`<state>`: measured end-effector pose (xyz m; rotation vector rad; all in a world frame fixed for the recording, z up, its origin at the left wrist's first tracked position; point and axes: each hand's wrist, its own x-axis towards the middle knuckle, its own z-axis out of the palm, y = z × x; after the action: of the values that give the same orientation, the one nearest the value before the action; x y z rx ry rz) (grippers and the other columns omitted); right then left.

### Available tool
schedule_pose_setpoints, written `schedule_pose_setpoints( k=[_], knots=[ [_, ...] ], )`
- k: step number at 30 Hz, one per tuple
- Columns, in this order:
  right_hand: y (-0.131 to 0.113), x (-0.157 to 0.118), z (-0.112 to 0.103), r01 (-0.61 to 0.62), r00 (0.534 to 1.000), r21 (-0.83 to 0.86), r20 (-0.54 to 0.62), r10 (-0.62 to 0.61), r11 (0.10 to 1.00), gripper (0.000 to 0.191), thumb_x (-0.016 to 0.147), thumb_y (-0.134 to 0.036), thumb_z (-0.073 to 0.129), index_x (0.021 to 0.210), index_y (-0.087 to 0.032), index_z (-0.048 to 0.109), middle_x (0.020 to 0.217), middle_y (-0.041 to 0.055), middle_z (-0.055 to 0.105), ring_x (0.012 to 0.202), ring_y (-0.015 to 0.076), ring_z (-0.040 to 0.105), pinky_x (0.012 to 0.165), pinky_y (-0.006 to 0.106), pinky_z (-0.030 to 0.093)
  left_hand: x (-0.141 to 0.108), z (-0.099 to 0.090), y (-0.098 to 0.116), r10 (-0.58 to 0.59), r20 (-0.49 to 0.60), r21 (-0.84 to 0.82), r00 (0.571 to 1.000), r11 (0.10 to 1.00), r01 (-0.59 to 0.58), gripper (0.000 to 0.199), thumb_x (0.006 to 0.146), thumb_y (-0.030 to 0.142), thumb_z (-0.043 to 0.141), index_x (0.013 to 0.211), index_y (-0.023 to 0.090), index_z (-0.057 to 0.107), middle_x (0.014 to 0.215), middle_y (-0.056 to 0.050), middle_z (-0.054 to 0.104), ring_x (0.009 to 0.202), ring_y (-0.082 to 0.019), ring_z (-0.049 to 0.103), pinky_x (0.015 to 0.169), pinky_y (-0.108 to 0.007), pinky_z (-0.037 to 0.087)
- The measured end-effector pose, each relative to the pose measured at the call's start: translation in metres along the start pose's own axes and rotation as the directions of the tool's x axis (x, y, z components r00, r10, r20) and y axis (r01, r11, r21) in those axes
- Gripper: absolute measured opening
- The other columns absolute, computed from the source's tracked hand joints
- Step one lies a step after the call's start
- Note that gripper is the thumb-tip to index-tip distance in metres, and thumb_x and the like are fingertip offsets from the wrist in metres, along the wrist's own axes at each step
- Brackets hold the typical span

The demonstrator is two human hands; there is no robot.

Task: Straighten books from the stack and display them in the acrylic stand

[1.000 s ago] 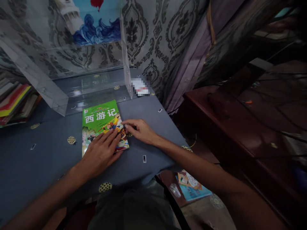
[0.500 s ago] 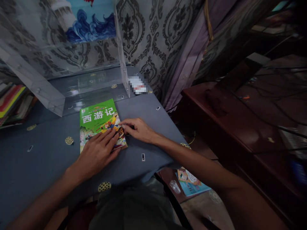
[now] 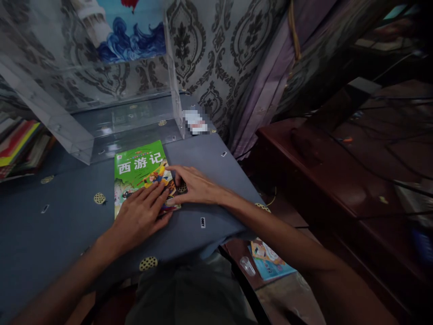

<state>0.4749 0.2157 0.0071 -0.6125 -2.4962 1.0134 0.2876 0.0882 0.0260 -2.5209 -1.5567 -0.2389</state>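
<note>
A green picture book (image 3: pixel 140 167) with white Chinese characters and a colourful cartoon figure lies closed on the grey-blue tablecloth (image 3: pixel 189 246). Across the lower part of its cover rests my left hand (image 3: pixel 142 210), flat with the fingers stretched out. At the book's right edge is my right hand (image 3: pixel 192 185). Its thumb and index finger are spread apart, their tips on or just over the cover's edge, with a gap between them. The other fingers curl beneath the palm and are partly hidden.
Behind the book stands a clear acrylic shelf (image 3: pixel 76 142). Several stacked books (image 3: pixel 18 146) lean at the left, and a blurred white packet (image 3: pixel 196 122) lies near the back right corner. Below the table are a blue book (image 3: pixel 270 262) and a clear plastic cup (image 3: pixel 247 266). A dark red cabinet (image 3: pixel 318 180) stands at right.
The thumb and index finger of my right hand have spread apart along the book's right edge; before, they were close together. My left hand stays flat on the cover.
</note>
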Motion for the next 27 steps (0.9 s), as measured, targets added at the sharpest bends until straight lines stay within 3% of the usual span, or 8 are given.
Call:
schedule_pose_setpoints(
  k=[4, 8, 11, 15, 18, 24, 27],
  knots=[
    [0.005, -0.001, 0.001, 0.079, 0.996, -0.145, 0.044, -0.073, 0.986, 0.101, 0.071, -0.061, 0.078, 0.152, -0.02, 0.033, 0.126, 0.0143, 0.058, 0.112, 0.0312, 0.053, 0.1, 0.049, 0.039, -0.003, 0.004, 0.0, -0.001, 0.014, -0.009, 1.0, 1.0, 0.001, 0.054, 0.099, 0.051, 0.043, 0.135, 0.014, 0.057, 0.143, -0.016, 0.057, 0.128, -0.03, 0.057, 0.102, -0.047, 0.05],
    [0.008, -0.001, 0.003, 0.069, 0.996, -0.189, 0.069, -0.057, 0.98, 0.104, 0.07, -0.062, 0.078, 0.154, -0.023, 0.031, 0.125, 0.0139, 0.057, 0.112, 0.0327, 0.052, 0.1, 0.051, 0.04, -0.003, 0.004, -0.001, -0.023, 0.033, -0.048, 0.999, 0.999, 0.025, 0.064, 0.096, 0.063, 0.041, 0.137, 0.016, 0.056, 0.144, -0.015, 0.057, 0.131, -0.03, 0.055, 0.104, -0.048, 0.048],
    [0.009, -0.001, 0.001, 0.063, 0.996, -0.181, 0.073, -0.051, 0.981, 0.104, 0.068, -0.062, 0.079, 0.153, -0.023, 0.033, 0.133, 0.0154, 0.053, 0.121, 0.0342, 0.049, 0.103, 0.053, 0.041, -0.003, 0.004, -0.006, -0.055, 0.047, -0.094, 0.997, 0.994, 0.06, 0.056, 0.099, 0.059, 0.039, 0.136, 0.02, 0.057, 0.143, -0.011, 0.058, 0.131, -0.027, 0.054, 0.106, -0.048, 0.046],
    [0.01, 0.003, -0.002, 0.105, 0.985, -0.185, 0.154, -0.077, 0.977, 0.107, 0.068, -0.066, 0.077, 0.155, -0.02, 0.033, 0.161, 0.0183, 0.026, 0.148, 0.0368, 0.024, 0.118, 0.055, 0.027, -0.004, 0.009, -0.023, -0.12, 0.076, -0.12, 0.99, 0.985, 0.128, 0.05, 0.103, 0.05, 0.035, 0.139, 0.021, 0.054, 0.148, -0.009, 0.054, 0.138, -0.025, 0.047, 0.111, -0.049, 0.041],
    [0.011, 0.015, -0.003, 0.14, 0.968, -0.175, 0.233, -0.097, 0.975, 0.102, 0.074, -0.067, 0.072, 0.155, -0.019, 0.032, 0.164, 0.0175, 0.023, 0.152, 0.0345, 0.018, 0.122, 0.055, 0.021, -0.006, 0.016, -0.041, -0.201, 0.07, -0.111, 0.977, 0.972, 0.208, 0.051, 0.103, 0.049, 0.034, 0.144, 0.021, 0.048, 0.152, -0.01, 0.049, 0.143, -0.026, 0.041, 0.115, -0.053, 0.034],
    [0.017, 0.059, 0.007, 0.05, 0.989, -0.236, 0.15, -0.014, 0.97, 0.074, 0.093, -0.056, 0.054, 0.152, -0.015, 0.037, 0.162, 0.021, 0.025, 0.152, 0.0325, 0.018, 0.119, 0.06, 0.022, -0.012, 0.032, -0.077, -0.387, -0.005, -0.139, 0.922, 0.914, 0.382, 0.049, 0.103, 0.045, 0.033, 0.141, 0.019, 0.05, 0.151, -0.013, 0.048, 0.145, -0.028, 0.036, 0.115, -0.055, 0.032],
    [0.018, 0.078, 0.016, -0.027, 0.995, -0.288, 0.08, 0.052, 0.957, 0.067, 0.096, -0.048, 0.052, 0.151, -0.011, 0.038, 0.161, 0.0233, 0.025, 0.153, 0.034, 0.016, 0.118, 0.062, 0.024, -0.015, 0.042, -0.088, -0.526, -0.066, -0.188, 0.848, 0.841, 0.508, 0.052, 0.101, 0.045, 0.036, 0.14, 0.014, 0.05, 0.154, -0.02, 0.041, 0.146, -0.033, 0.033, 0.113, -0.055, 0.035]
  ],
)
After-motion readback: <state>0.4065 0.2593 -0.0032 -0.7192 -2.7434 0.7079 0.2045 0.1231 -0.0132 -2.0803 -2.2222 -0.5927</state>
